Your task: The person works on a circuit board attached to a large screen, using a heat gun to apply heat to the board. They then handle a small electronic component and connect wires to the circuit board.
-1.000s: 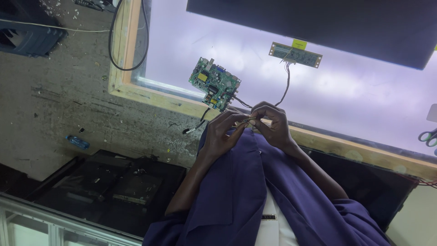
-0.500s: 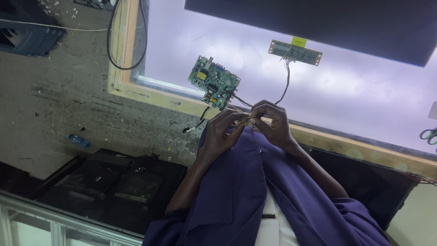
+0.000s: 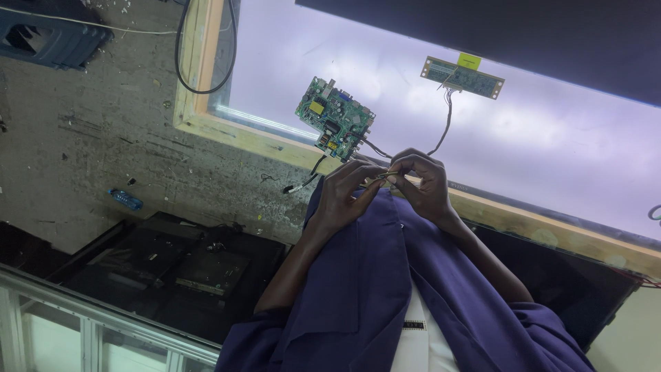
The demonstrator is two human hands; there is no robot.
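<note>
Two hands pinch one small connector

The left hand (image 3: 341, 200) and right hand (image 3: 427, 184) both close fingertips on a small connector (image 3: 383, 176) (wired), just below the green circuit board (image 3: 335, 117) lying on the lit panel (image 3: 551, 131).

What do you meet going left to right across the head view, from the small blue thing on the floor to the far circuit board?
Small blue object → green circuit board → left hand → right hand → narrow strip board with a yellow tag.
</note>
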